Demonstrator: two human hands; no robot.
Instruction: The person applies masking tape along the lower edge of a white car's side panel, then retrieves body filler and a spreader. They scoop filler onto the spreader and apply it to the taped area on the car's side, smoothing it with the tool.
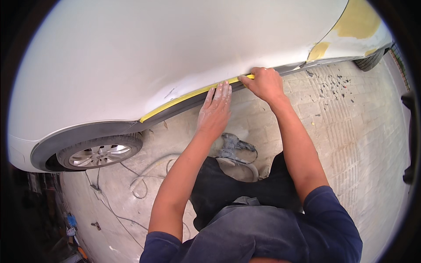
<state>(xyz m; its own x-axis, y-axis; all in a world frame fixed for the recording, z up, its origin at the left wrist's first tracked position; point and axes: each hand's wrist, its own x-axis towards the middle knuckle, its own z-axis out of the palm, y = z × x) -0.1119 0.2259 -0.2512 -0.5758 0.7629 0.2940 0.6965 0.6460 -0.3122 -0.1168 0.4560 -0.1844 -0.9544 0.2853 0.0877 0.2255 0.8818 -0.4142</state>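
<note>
A strip of yellow masking tape runs along the lower edge of a white car body, just above the dark sill trim. My left hand is open, its dusty fingers stretched out and lying over the tape and trim. Further right, my right hand is closed on the tape's end beside the panel. Whether a roll sits inside those fingers is hidden. Tan filler patches cover part of the panel at the far right.
Between my knees a dusty power sander lies on the paved floor, with a hose and cords trailing left. The car's wheel stands at left. Dark flakes are scattered at right. Assorted items crowd the lower left.
</note>
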